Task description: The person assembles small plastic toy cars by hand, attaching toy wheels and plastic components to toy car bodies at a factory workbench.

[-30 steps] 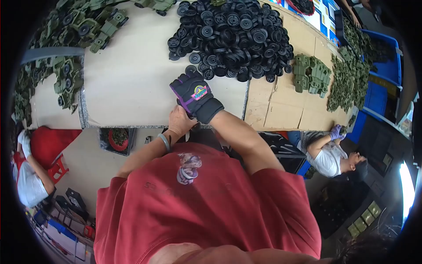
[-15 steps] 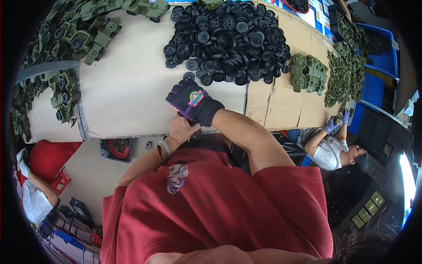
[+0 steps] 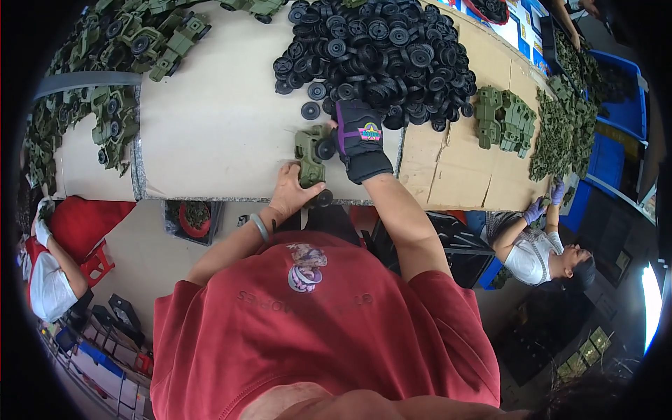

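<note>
A green toy military vehicle (image 3: 309, 155) with black wheels stands at the near part of the table, its length pointing away from me. My bare left hand (image 3: 291, 192), a bracelet on its wrist, grips the vehicle's near end. One black wheel (image 3: 325, 148) is at its right side, another (image 3: 322, 199) at its near end by my fingers. My right hand (image 3: 360, 134), in a black and purple glove, is close against the vehicle's right side, at the near edge of a heap of black toy wheels (image 3: 378, 59). Its fingers are mostly hidden beneath the glove's back.
Green toy vehicles (image 3: 115, 115) crowd the left side behind a grey strip (image 3: 87, 82). More green vehicles (image 3: 505, 119) and a pile of small green parts (image 3: 565, 133) lie to the right. A co-worker in purple gloves (image 3: 535, 208) works there; another person (image 3: 52, 280) is at lower left.
My hands, earlier together at the table's front edge, have moved apart. My right hand went right towards the wheels; the green vehicle now shows in my left hand.
</note>
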